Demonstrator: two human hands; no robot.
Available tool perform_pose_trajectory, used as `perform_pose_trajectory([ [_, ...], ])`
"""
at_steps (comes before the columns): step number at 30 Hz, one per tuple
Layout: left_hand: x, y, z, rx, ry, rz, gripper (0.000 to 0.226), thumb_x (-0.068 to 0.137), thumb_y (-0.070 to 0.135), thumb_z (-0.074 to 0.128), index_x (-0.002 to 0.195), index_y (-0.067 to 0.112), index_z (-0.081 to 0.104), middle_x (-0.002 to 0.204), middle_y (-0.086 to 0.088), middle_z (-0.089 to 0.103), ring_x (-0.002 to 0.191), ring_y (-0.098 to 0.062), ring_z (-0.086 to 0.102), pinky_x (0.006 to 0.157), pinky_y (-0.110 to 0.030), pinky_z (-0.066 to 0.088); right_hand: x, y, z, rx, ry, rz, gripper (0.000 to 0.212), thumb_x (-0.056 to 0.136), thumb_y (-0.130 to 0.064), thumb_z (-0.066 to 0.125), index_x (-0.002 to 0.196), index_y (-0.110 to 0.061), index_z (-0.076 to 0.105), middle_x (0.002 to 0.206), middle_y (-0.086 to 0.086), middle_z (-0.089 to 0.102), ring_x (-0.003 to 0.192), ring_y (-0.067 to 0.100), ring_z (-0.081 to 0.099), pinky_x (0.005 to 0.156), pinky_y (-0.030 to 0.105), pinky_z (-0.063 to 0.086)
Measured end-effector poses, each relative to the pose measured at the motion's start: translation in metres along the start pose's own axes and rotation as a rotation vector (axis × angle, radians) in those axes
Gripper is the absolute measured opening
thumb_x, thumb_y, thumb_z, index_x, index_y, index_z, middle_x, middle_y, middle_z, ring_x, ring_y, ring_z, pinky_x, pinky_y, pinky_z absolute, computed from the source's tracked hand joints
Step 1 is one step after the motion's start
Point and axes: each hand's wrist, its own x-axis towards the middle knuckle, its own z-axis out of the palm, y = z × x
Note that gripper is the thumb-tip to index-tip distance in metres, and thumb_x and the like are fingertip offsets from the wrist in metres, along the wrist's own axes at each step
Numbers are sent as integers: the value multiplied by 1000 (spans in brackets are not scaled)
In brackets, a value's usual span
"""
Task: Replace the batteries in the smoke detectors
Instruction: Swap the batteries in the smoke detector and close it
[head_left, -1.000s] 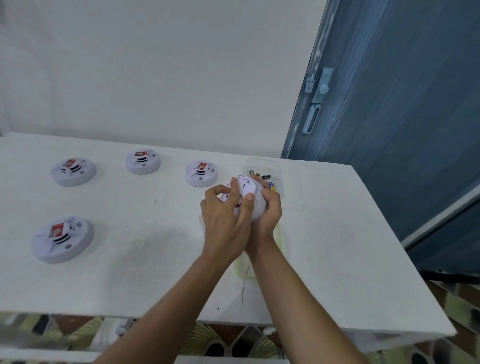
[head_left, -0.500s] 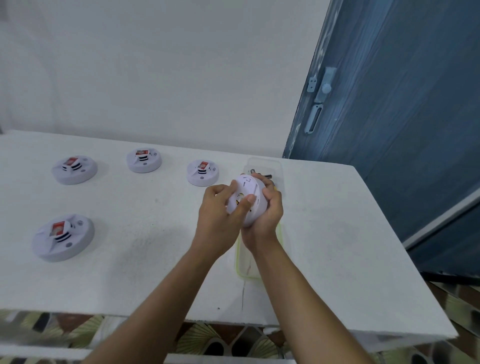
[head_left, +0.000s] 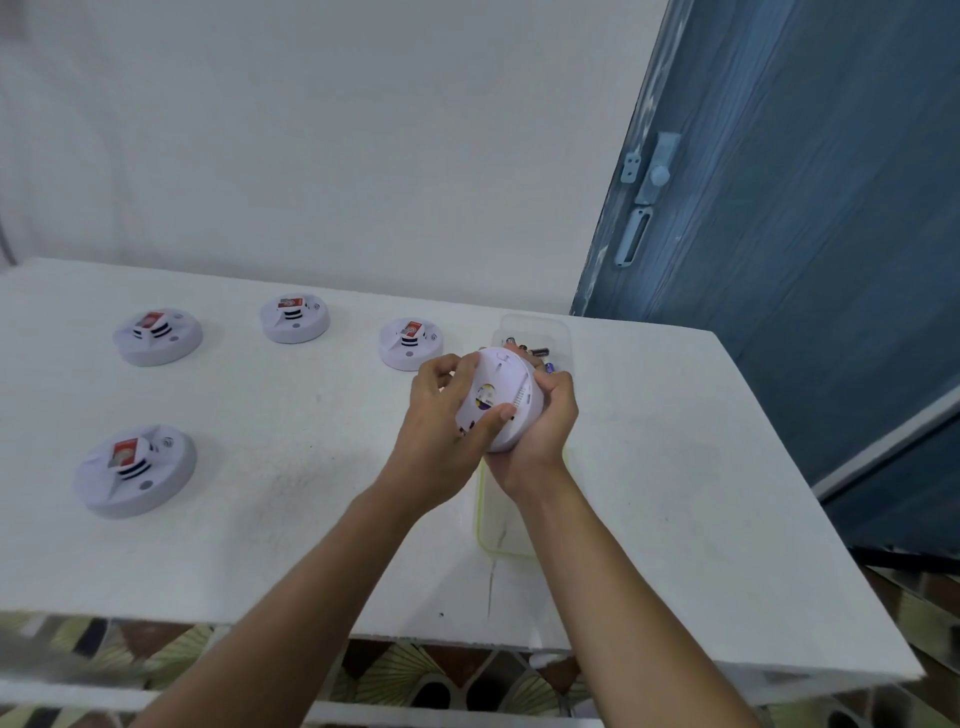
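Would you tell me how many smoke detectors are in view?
5 round white plastic smoke detectors: three along the white table's far side, one near left, one held between left hand and right hand. None visibly hidden.

Held smoke detector (head_left: 501, 400): white plastic, smooth, slight sheen. Four detectors on worktop, e.g. nearest one (head_left: 134, 470): same smooth white plastic, red paper-like labels. Worktop (head_left: 260, 467): white, matt, faintly grainy. Battery container (head_left: 535, 332): clear glossy plastic. Door (head_left: 805, 234): blue painted wood, visible grain. Door latch (head_left: 654, 171): painted metal. Wall (head_left: 337, 130): matt white.
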Motion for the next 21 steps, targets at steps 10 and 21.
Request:
perform_pose_trajectory([
  [10, -5, -23, -14, -32, -98, 67, 39, 99, 27, 52, 138, 25, 53, 140, 14, 50, 123, 0, 48, 104, -18, 39, 3, -10, -3, -43, 82, 121, 33, 92, -35, 41, 99, -18, 68, 85, 7, 65, 71, 24, 65, 62, 28, 52],
  [21, -16, -38, -17, 102, 125, 367, 49, 86, 15, 72, 132, 10, 59, 135, 4, 58, 124, -7, 54, 101, -11, 38, 3, -6, 2, -5, 57, 235, 42, 104, -45, 39, 117, -13, 62, 104, 15, 66, 97, 30, 63, 78, 41, 54],
])
